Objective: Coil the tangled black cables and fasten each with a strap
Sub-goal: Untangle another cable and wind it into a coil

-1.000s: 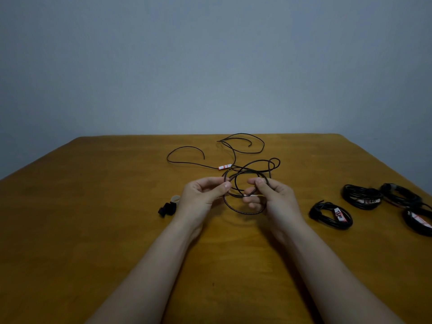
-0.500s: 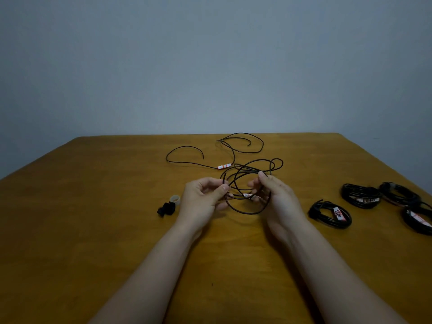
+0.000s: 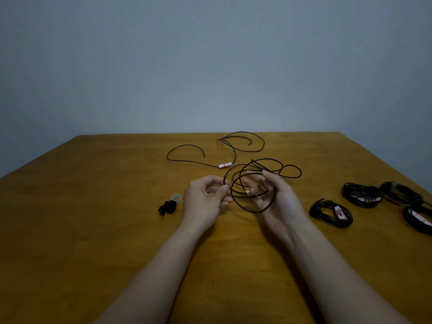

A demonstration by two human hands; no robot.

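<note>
A thin black cable (image 3: 236, 170) lies partly loose on the wooden table (image 3: 93, 206), with a white-and-red tag (image 3: 225, 164) on its far run. Several loops of it are gathered between my hands. My left hand (image 3: 205, 199) pinches the left side of the loops between thumb and forefinger. My right hand (image 3: 275, 197) is turned palm up, its fingers through the loops and curled round them. A small white tag (image 3: 248, 192) shows inside the coil.
Black straps (image 3: 167, 207) and a pale ring of tape (image 3: 176, 198) lie left of my left hand. Several coiled, tagged black cables (image 3: 331, 212) (image 3: 362, 194) (image 3: 418, 218) lie at the right edge. The table's far edge meets a grey wall.
My right hand has rolled palm up and shifted right, widening the loops. A further loop of cable has slid rightwards on the table. My left hand keeps its pinch.
</note>
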